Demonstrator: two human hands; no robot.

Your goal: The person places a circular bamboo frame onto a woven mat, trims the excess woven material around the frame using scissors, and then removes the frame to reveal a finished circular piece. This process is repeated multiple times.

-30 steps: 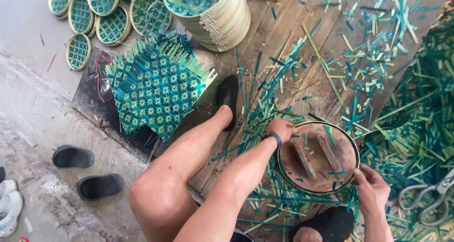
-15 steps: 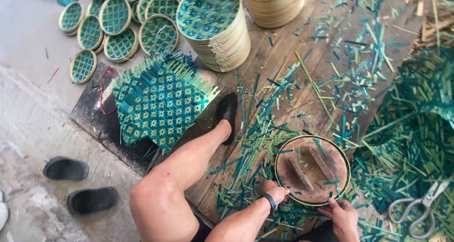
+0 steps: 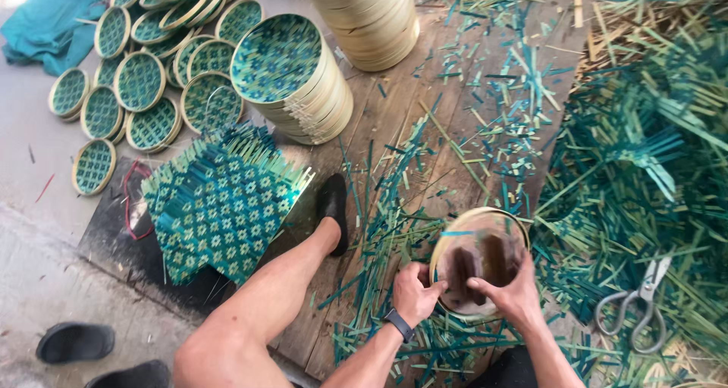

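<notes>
Round bamboo frame (image 3: 480,261), tilted, on the plank floor (image 3: 394,123) amid green strip offcuts (image 3: 402,229); left hand (image 3: 414,292) in closed grip on its near-left rim; right hand (image 3: 509,294) in closed grip on its near rim; scissors (image 3: 635,306) right of frame; woven green mat (image 3: 220,202) well left; stacked trays (image 3: 292,77) beyond it.

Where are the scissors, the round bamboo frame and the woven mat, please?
scissors (image 3: 633,312): head view, on a handle loop.
round bamboo frame (image 3: 455,225): head view, on its upper rim.
woven mat (image 3: 220,206): head view, on its middle.
</notes>
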